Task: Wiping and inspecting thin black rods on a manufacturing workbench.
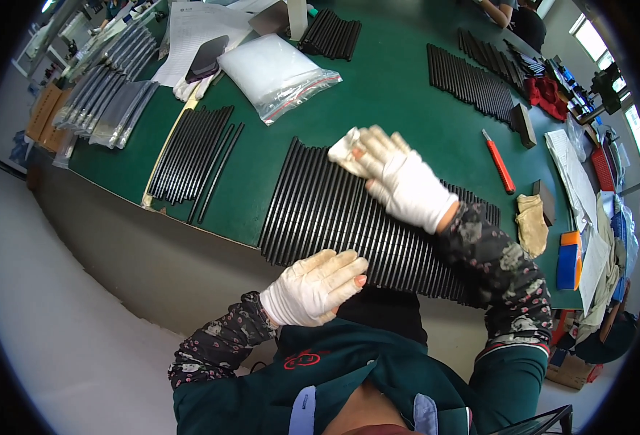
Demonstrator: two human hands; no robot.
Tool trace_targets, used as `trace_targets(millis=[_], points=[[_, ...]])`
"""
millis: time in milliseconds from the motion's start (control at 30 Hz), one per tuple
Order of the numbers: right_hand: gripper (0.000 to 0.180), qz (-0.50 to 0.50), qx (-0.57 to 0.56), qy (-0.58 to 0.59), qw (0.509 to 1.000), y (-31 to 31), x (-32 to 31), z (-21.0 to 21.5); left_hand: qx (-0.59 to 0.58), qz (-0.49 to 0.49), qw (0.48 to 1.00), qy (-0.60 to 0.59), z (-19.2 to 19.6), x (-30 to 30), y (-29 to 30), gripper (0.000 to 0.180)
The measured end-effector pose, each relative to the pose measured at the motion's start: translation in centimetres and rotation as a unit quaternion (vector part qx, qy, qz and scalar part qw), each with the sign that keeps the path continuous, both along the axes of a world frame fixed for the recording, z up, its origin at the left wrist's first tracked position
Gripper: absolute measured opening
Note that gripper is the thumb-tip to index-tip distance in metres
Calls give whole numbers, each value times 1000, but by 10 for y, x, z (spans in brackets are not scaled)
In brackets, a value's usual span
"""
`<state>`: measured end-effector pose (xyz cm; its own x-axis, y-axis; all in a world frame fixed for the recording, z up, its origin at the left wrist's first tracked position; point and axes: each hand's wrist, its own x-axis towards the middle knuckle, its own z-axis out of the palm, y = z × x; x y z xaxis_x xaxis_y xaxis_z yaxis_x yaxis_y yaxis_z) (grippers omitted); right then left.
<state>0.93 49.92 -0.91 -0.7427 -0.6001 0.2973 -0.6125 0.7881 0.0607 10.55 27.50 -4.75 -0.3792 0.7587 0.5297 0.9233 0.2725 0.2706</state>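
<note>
Green felt table [407, 94]: ribbed black strips [334, 210], gloved right hand [403, 181] pressing.

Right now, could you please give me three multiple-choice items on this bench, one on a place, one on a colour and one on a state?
1. Where does the red-handled knife lie?
A. right of the row of black rods
B. on the clear bag
C. under the left hand

2. What colour is the table?
A. grey
B. green
C. brown

3. What is the right hand doing?
A. hanging in the air
B. gripping the knife
C. pressing a white cloth on the rods

Answers: 1 A, the knife lies on bare table to the right of the row. 2 B, the top is dark green. 3 C, the gloved fingers lie flat over the cloth on the rods.
</note>
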Motion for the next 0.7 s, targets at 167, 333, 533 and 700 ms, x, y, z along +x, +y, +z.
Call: trace_targets(millis=[167,333,533,700], points=[[48,185,-74,-97,975,-21,36,-6,3,5,1000,9,0,6,-2,47],[61,126,-91,-129,979,-13,24,-4,8,1,1000,20,-6,1,2,46],[59,18,-41,-14,999,11,3,-6,14,-9,1000,23,-1,1,2,55],[65,199,-78,-169,962,-4,63,-5,-4,11,1000,17,-1,2,2,48]])
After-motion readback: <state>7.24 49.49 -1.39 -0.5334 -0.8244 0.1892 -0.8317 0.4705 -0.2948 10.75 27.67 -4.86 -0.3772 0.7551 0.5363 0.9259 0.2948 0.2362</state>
